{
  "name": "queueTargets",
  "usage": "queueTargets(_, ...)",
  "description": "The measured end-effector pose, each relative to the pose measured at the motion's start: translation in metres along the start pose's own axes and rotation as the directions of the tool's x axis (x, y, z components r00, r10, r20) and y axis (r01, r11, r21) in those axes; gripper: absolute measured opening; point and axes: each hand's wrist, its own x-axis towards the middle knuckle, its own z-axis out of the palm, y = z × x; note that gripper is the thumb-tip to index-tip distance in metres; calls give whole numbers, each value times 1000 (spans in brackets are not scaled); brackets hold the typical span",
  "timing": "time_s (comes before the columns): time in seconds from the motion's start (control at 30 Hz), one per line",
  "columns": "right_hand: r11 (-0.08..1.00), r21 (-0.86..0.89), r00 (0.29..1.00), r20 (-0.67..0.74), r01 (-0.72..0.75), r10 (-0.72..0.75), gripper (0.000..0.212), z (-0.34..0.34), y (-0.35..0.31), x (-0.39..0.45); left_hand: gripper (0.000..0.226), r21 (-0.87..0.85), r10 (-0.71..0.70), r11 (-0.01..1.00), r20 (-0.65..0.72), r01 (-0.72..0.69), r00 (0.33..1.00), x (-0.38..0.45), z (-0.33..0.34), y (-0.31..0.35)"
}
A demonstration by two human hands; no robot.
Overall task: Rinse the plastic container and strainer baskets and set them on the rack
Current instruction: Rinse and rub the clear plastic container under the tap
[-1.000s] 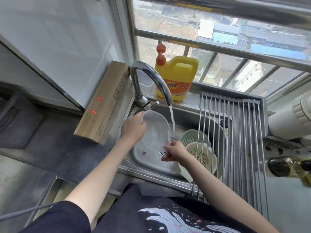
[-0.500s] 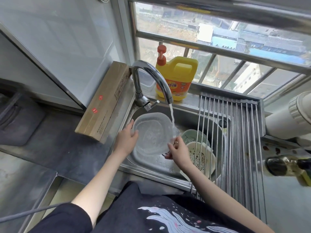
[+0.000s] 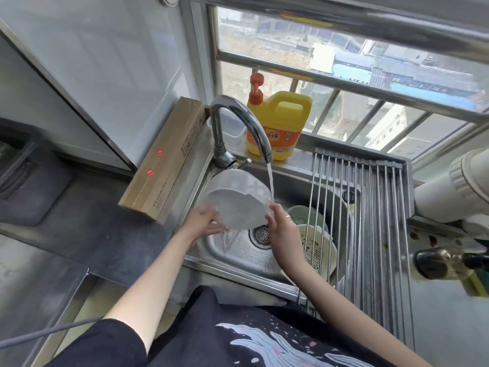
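Both hands grip the container [image 3: 236, 201] over the sink [image 3: 238, 256], tipped, water spilling out: left hand [image 3: 203, 223] at its lower rim, right hand [image 3: 281, 225] on its side. Tap [image 3: 239, 128] runs. Baskets [image 3: 313, 241] sit under the rack [image 3: 370, 234].

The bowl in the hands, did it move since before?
Yes. Both hands, left and right, tipped the container over, so water now pours out into the sink. The tap keeps running, and the baskets stay under the rack.
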Motion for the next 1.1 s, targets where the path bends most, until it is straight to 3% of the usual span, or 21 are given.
queueTargets(0.07, 995, 68, 996, 38, -80, 77, 32, -2, 6, 1, 32, -15, 99, 995, -86, -100, 991, 2, 2, 3)
queueTargets(0.1, 962, 202, 981, 98, -184, 167, 31, -4, 9, 3, 29, 22, 165, 986, -119, -163, 979, 2, 1, 4)
queueTargets(0.13, 865, 377, 941, 195, -332, 276, 32, -5, 10, 4, 25, 90, 248, 967, -143, -237, 958, 2, -2, 3)
queueTargets(0.2, 520, 599, 793, 434, -609, 428, 35, -7, 8, 8, 32, 268, 432, 885, -167, -381, 886, -5, -5, 3)
queueTargets(0.27, 279, 629, 676, 575, -726, 462, 34, -8, 4, 11, 41, 441, 586, 754, -117, -486, 802, -16, -6, 1)
queueTargets(0.33, 136, 589, 579, 678, -796, 453, 47, -4, 1, 13, 52, 701, 725, 507, -32, -502, 688, -25, -7, -7)
queueTargets(0.4, 152, 518, 529, 737, -842, 421, 53, 3, 2, 13, 74, 818, 812, 233, 133, -525, 568, -31, -10, -20)
queueTargets(0.43, 192, 486, 520, 752, -852, 405, 54, 7, 4, 12, 85, 844, 816, 142, 195, -517, 543, -32, -14, -27)
queueTargets(0.5, 237, 447, 506, 758, -863, 411, 57, 13, 12, 10, 94, 870, 778, 82, 249, -485, 577, -28, -22, -35)
queueTargets(0.57, 282, 396, 485, 757, -874, 438, 60, 14, 15, 10, 85, 872, 727, 167, 207, -461, 655, -29, -27, -38)
queueTargets(0.63, 386, 341, 501, 723, -857, 475, 72, 12, 17, 9, 60, 838, 688, 344, 81, -423, 721, -31, -30, -41)
queueTargets(0.73, 601, 299, 631, 614, -741, 473, 65, 13, 15, 1, 38, 585, 504, 727, -100, -359, 858, -29, -31, -30)
queueTargets(0.8, 651, 345, 713, 527, -676, 462, 61, 15, 13, -6, 33, 379, 361, 872, -74, -308, 930, -30, -27, -21)
queueTargets(0.9, 633, 466, 784, 416, -619, 461, 59, 17, 11, -12, 37, 207, 226, 956, -66, -209, 972, -32, -25, -11)
queueTargets(1.0, 551, 545, 774, 403, -631, 488, 53, 18, 8, -15, 40, 100, 84, 991, 77, -92, 994, -39, -13, -2)
queueTargets(1.1, 530, 565, 772, 398, -632, 496, 52, 19, 3, -16, 39, 216, 193, 954, 86, -207, 977, -39, -1, 1)
